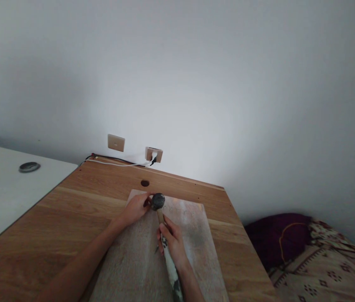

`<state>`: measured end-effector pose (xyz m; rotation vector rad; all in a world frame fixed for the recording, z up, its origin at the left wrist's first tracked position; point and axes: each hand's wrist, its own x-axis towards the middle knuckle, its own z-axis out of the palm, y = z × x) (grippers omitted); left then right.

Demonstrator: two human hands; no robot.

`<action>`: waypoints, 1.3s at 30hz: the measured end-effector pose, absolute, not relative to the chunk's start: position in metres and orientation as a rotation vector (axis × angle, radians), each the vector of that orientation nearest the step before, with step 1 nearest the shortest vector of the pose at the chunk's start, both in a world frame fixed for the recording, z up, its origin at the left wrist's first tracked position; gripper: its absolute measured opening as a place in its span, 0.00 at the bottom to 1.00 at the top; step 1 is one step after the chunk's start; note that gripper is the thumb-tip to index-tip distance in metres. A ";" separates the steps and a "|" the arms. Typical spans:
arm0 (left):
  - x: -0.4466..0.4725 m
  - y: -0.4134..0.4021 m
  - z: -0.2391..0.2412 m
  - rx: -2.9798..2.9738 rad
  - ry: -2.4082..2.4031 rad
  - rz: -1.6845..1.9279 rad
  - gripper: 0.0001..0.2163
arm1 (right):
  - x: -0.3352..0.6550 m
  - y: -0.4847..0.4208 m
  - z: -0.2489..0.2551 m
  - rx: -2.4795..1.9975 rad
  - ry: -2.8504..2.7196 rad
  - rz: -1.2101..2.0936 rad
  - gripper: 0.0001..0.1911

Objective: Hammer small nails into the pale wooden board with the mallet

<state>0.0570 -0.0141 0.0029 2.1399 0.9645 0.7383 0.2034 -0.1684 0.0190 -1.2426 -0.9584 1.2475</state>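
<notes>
My right hand (171, 241) is closed around the handle of a hammer (157, 202). The hammer has a dark, rounded head and a long handle, bare wood near the head and pale with dark patches lower down. Beside the head, my left hand (137, 208) is closed, its thumb and fingers drawn together near the board. The hammer head partly covers those fingertips, so whatever they pinch is hidden. Both hands are over a worn, greyish wooden board (133, 260) lying flat on the wooden desk (73, 214).
At the back, a wall socket (154, 154) has plugs in it, with a white cable (117, 164) running left. A round grey-rimmed cable hole cover (29, 167) is on the white table (4, 188) at left. Patterned bedding (316, 268) lies beyond the desk's right edge.
</notes>
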 end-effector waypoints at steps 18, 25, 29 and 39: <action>0.044 -0.064 0.024 2.665 0.807 0.630 0.15 | 0.212 -0.170 0.022 -1.213 -0.703 1.179 0.29; 0.045 -0.126 0.010 3.101 0.531 0.534 0.06 | 0.216 -0.170 0.026 -1.239 -0.582 1.086 0.29; 0.045 -0.134 0.018 3.128 0.514 0.560 0.07 | 0.214 -0.170 0.026 -1.249 -0.579 1.083 0.28; 0.073 -0.164 -0.004 3.169 0.574 0.515 0.08 | 0.212 -0.171 0.026 -1.237 -0.582 1.096 0.25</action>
